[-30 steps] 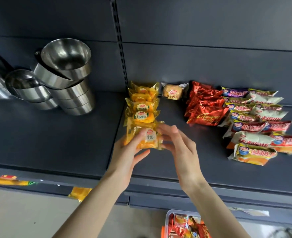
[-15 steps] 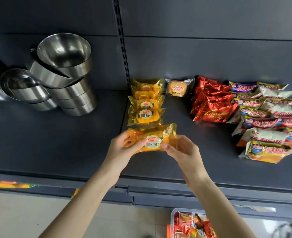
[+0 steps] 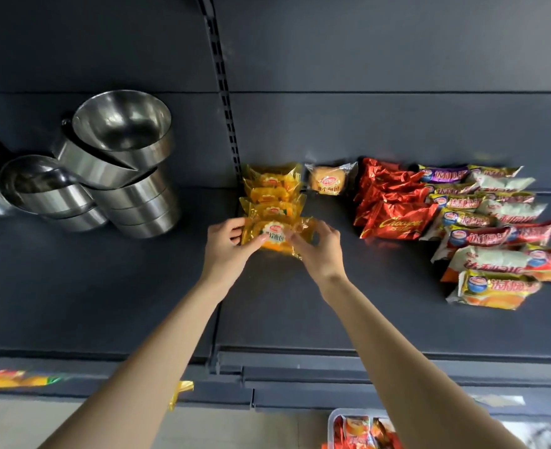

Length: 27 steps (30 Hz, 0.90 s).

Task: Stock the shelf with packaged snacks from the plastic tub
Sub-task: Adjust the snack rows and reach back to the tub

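A yellow snack packet is being gripped at its two ends by the left hand and the right hand, at the near end of a row of three like packets on the dark shelf. One clear-wrapped bun packet is lying just right of the row. Beyond it, the red packets are being fronted by one reading "Chocopie". Stacked steel bowls are standing well to the left, and the plastic tub is being glimpsed below.
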Motion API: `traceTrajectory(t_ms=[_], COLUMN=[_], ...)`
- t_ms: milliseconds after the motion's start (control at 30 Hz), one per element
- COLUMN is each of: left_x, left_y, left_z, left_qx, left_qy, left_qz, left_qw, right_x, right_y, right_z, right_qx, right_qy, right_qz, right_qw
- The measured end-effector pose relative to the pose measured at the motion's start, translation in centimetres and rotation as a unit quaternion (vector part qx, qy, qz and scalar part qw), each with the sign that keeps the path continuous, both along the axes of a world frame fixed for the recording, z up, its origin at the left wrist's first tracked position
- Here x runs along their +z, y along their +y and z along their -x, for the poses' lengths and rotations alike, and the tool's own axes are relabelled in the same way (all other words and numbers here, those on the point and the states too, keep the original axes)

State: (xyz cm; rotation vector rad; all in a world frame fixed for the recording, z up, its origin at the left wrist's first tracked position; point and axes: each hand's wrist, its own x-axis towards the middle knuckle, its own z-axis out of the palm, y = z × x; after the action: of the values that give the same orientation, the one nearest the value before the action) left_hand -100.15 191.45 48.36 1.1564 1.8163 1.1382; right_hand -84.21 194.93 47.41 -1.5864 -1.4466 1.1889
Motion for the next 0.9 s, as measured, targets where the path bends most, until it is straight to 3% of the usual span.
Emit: traceTrajectory(t_ms=[67,233,400,667,900], left_x=[-0.3,-1.5,-1.8,-2.9,-2.7], left_y=[0.2,0.8,0.2,0.1,1.6], left_z=[-0.2,0.1,0.2,0.3,0.6], left_qx=[0.003,0.018,0.007,-0.018,-0.036], left_qy=[0.012,-0.075,-0.075,0.080,0.083], left_qz=[0.031,0.057,0.022,-0.122,-0.114], left_qw=[0.999,0.995,0.997,0.989,0.989], right_x=[-0.3,-0.1,-0.7,-1.5,-2.0], right_y=[0.7,0.7,-0.7,-0.5,0.6], right_z=[0.3,0.6,-0.2,-0.1,-0.1], right_qx=[0.008,0.047,0.063,0.048,0.045], right_qy=[-0.006,0.014,0.011,-0.061,-0.062], right_qz=[0.033,0.047,-0.054,-0.159,-0.169], right_qw=[0.999,0.998,0.997,0.984,0.983])
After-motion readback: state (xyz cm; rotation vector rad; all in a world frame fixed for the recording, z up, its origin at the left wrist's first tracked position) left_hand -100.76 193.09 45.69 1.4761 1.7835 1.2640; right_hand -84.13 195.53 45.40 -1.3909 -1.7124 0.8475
